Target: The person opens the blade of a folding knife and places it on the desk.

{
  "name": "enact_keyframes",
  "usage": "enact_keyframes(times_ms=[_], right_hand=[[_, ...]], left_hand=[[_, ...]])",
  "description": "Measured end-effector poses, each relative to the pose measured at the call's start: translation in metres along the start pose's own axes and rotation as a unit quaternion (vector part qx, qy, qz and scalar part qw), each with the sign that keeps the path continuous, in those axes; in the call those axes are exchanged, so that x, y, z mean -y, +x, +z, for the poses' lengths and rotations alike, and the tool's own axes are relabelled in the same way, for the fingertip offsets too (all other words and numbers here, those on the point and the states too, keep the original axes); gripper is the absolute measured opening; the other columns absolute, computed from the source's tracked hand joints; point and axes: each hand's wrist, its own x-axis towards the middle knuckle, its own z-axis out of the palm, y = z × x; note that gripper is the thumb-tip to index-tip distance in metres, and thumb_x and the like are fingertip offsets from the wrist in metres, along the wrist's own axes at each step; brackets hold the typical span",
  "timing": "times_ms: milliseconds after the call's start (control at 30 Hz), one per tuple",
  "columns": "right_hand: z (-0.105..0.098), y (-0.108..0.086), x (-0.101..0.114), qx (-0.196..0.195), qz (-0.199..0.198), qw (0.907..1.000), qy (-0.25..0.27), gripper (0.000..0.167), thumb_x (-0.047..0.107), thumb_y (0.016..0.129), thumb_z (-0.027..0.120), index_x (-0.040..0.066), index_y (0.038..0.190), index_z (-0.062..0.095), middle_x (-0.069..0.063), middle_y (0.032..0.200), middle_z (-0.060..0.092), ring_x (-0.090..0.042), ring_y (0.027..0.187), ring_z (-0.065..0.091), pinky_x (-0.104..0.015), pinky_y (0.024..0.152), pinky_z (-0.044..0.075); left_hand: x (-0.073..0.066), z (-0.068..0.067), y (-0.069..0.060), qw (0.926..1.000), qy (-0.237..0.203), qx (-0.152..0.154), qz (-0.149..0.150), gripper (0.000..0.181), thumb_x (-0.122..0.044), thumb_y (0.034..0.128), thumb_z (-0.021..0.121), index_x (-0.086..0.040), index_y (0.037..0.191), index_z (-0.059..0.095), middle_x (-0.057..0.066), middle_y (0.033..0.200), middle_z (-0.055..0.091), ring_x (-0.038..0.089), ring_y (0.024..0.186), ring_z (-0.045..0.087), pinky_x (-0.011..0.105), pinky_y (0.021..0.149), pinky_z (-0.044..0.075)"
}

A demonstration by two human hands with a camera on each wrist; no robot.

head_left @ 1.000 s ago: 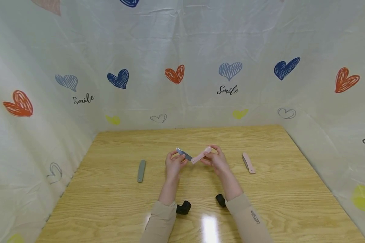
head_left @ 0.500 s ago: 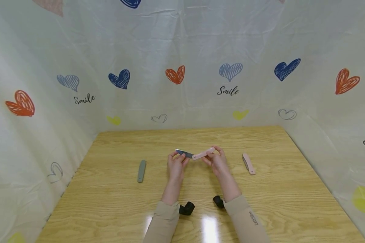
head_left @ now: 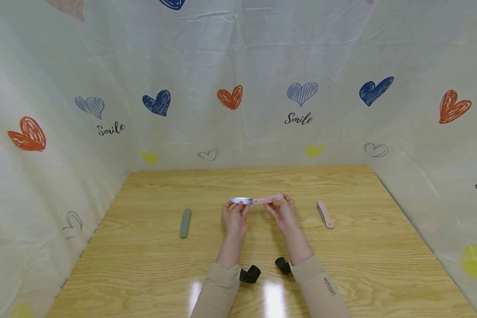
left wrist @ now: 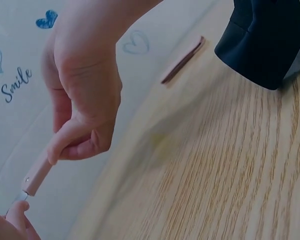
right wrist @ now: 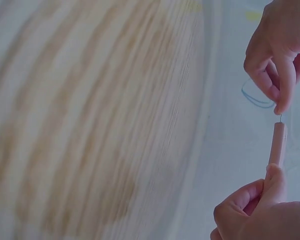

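Note:
Above the middle of the table, both hands hold a pink-handled folding knife (head_left: 262, 201), its blade swung out nearly in line with the handle. My left hand (head_left: 234, 218) pinches the shiny blade (head_left: 241, 200) between thumb and fingers. At the other end, my right hand (head_left: 284, 213) grips the pink handle, thumb on its near side. The right wrist view shows the handle (right wrist: 277, 142) upright between the two hands, with only a thin sliver of blade visible. In the left wrist view the handle (left wrist: 38, 175) slants down toward the left fingers.
A folded green knife (head_left: 185, 223) lies on the wooden table (head_left: 151, 265) to the left. Another pink folding knife (head_left: 324, 214), folded, lies to the right. Black wrist-worn pieces (head_left: 250, 274) sit by both sleeves. A heart-patterned curtain (head_left: 262, 53) surrounds the table.
The blade has swung further out from the handle, from a clear bend to almost straight. The left hand has shifted slightly right, and the right hand has tilted the handle flatter.

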Motion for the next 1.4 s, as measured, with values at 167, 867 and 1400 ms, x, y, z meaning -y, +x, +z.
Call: enact_keyframes(times_ms=[167,867,1400], right_hand=[[0.0,-0.002,-0.002,0.003,-0.001,0.9999,0.015,0.062,-0.009,0.099,0.039,0.001,0.152,0.008,-0.019,0.115,0.04,-0.017,0.084,0.059,-0.025,0.088,0.055],[0.003,-0.001,-0.002,-0.04,-0.038,0.9983,0.015,0.048,-0.005,0.098,0.049,0.004,0.136,0.022,-0.015,0.107,0.045,-0.014,0.078,0.062,-0.026,0.087,0.056],[-0.028,0.009,0.032,0.105,-0.077,0.9199,-0.37,0.055,0.013,0.096,0.062,0.001,0.145,0.04,-0.022,0.141,0.046,-0.036,0.127,0.046,-0.054,0.108,0.038]], left_hand=[[0.002,0.003,-0.001,0.9999,-0.005,-0.014,0.003,0.029,0.012,0.0966,0.043,0.005,0.122,0.031,0.023,0.109,0.044,0.021,0.09,0.059,0.029,0.09,0.054],[0.01,0.003,-0.003,0.9917,0.019,-0.013,0.126,0.047,0.017,0.0879,0.057,0.006,0.128,0.035,0.008,0.086,0.05,0.018,0.078,0.064,0.031,0.082,0.059],[-0.016,-0.021,0.016,0.9873,0.139,0.032,0.07,0.059,0.003,0.0913,0.064,0.009,0.144,0.037,0.009,0.101,0.061,0.013,0.09,0.068,0.03,0.088,0.056]])
